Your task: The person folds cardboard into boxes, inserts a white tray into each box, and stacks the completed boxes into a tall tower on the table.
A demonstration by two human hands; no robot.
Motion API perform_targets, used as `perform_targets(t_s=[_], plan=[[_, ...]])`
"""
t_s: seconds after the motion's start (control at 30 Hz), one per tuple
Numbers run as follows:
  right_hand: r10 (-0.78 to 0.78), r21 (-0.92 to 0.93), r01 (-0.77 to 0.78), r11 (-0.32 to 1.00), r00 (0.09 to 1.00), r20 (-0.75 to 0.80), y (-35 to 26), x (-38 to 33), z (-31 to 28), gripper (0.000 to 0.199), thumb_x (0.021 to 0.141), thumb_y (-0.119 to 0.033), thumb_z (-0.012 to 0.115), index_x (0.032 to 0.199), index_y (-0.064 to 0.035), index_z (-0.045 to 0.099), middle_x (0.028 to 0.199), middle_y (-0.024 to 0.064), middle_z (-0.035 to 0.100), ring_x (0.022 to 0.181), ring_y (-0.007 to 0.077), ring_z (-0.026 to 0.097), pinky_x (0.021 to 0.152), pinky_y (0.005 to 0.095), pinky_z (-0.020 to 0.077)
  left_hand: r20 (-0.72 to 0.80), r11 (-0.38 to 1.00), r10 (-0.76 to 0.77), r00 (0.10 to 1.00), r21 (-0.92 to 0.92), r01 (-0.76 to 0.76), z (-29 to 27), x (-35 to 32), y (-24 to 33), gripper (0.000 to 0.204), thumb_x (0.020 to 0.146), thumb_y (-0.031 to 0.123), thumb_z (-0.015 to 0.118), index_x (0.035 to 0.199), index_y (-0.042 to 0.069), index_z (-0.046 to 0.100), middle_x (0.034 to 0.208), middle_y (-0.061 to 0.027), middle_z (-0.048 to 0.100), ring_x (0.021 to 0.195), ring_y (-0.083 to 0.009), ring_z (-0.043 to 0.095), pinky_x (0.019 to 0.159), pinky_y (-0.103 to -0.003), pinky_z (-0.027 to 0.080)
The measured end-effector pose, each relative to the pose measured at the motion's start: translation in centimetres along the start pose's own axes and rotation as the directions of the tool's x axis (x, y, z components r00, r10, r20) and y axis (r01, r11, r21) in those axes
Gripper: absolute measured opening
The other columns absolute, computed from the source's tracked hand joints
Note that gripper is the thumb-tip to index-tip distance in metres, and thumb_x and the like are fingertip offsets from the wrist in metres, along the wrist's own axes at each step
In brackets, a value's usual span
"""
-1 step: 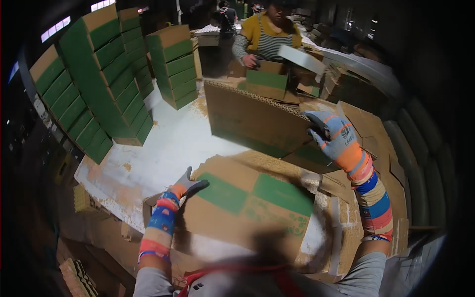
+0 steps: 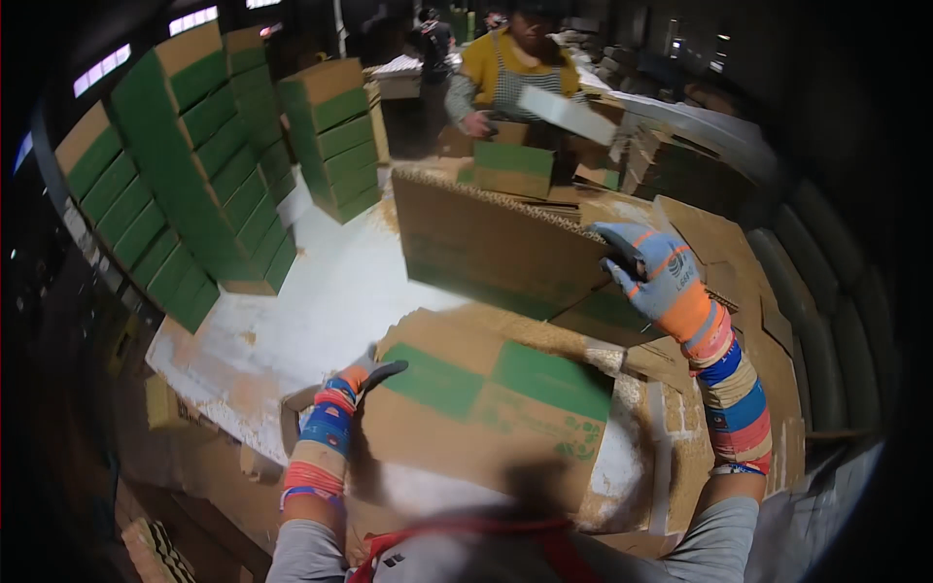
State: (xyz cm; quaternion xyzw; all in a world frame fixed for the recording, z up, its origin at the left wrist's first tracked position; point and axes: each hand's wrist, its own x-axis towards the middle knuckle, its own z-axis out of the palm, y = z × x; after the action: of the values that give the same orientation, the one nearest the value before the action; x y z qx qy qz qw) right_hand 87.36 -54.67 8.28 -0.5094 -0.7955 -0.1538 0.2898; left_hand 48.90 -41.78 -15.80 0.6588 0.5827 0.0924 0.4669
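Note:
A flat brown cardboard box blank [image 2: 457, 437] with green printed patches lies before me on the work table [image 2: 340, 282]. My left hand [image 2: 365, 375], in a grey and orange glove, grips its left edge, a dark fingertip over the top and other fingers hidden. Beyond it, folded corrugated cardboard [image 2: 496, 243] leans on its long edge, its fluted upper edge facing me. My right hand [image 2: 659, 272], gloved alike, is closed with bent fingers at the right end of that upper edge.
Tall stacks of green and brown boxes [image 2: 228, 170] line the table's left side. Opposite, a person [image 2: 515, 73] in a yellow top holds a pale panel [image 2: 567, 115] over a green box [image 2: 513, 169]. More flat cardboard [image 2: 695, 233] lies at the right, beside dark padded rolls [image 2: 816, 301].
The view has shifted slightly. My left hand's thumb, upright before, now lies lower against the blank's edge. My right hand stays at the leaning cardboard.

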Motion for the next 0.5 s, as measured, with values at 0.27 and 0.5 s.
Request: perform_targets(t_s=[0.27, 0.5], plan=[[0.271, 0.087, -0.308, 0.947, 0.916, 0.297, -2.0, -4.2, -5.6, 0.039, 0.08, -0.023, 0.057, 0.115, -0.0079, 0.057, 0.096, 0.0173, 0.064, 0.09, 0.0364, 0.059, 0.078, 0.0418, 0.0473, 0.242, 0.915, 0.146, 0.959, -0.401, -0.039, 3.7, -0.4, -2.3, 0.053, 0.092, 0.036, 0.051, 0.13, 0.0, 0.044, 0.127, -0.0105, 0.052, 0.116, -0.0191, 0.047, 0.101, -0.031, 0.035], [0.126, 0.05, -0.154, 0.987, 0.923, 0.365, -3.9, -7.1, 0.5, 0.034, 0.081, -0.017, 0.06, 0.114, -0.0108, 0.06, 0.091, 0.0145, 0.065, 0.078, 0.0326, 0.06, 0.072, 0.0364, 0.0493, -0.354, 0.366, 0.915, 0.191, 0.536, -0.761, -2.1, -12.9, 16.1, 0.063, 0.082, 0.02, 0.062, 0.136, -0.001, 0.036, 0.136, -0.0215, 0.041, 0.122, -0.0342, 0.044, 0.104, -0.04, 0.033]])
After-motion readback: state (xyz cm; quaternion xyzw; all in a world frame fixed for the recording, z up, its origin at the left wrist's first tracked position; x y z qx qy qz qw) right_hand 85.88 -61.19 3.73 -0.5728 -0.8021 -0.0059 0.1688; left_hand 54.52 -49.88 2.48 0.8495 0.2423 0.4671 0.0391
